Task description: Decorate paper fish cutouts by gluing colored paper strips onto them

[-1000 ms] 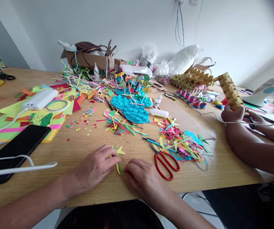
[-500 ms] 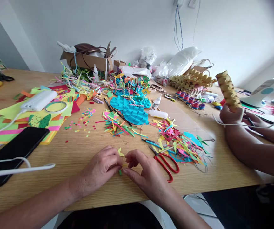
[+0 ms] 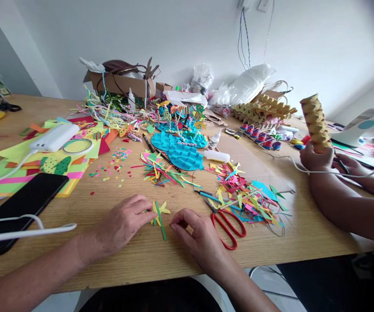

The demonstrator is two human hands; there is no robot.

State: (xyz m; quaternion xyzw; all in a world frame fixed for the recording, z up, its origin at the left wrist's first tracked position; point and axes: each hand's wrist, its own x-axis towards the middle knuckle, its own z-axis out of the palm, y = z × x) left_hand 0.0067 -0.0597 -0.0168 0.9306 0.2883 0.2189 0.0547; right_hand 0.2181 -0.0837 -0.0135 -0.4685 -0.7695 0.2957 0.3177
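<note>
A small yellow paper cutout (image 3: pixel 164 208), fish-like with a forked tail, lies on the table before me. Green paper strips cross it, the longest strip (image 3: pixel 161 225) reaching toward me past its lower edge. My left hand (image 3: pixel 120 225) has its thumb and fingers closed at the cutout's left side, partly covering it. Just right of the strip, my right hand (image 3: pixel 201 236) is pinched, fingertips low over the table; a tiny yellowish bit may be between them. Red-handled scissors (image 3: pixel 229 227) lie beside my right hand.
Paper scraps (image 3: pixel 248 199) and thin strips (image 3: pixel 160 169) lie beyond my hands, near a blue woven paper piece (image 3: pixel 185 156) and a glue bottle (image 3: pixel 217 155). A phone (image 3: pixel 21 212) and cable are at left. At right, another person's hand (image 3: pixel 317 158) holds egg-carton material (image 3: pixel 315 121).
My left hand has moved left and my right hand slightly right and down, so they are farther apart. The yellow cutout and long green strip now show between them.
</note>
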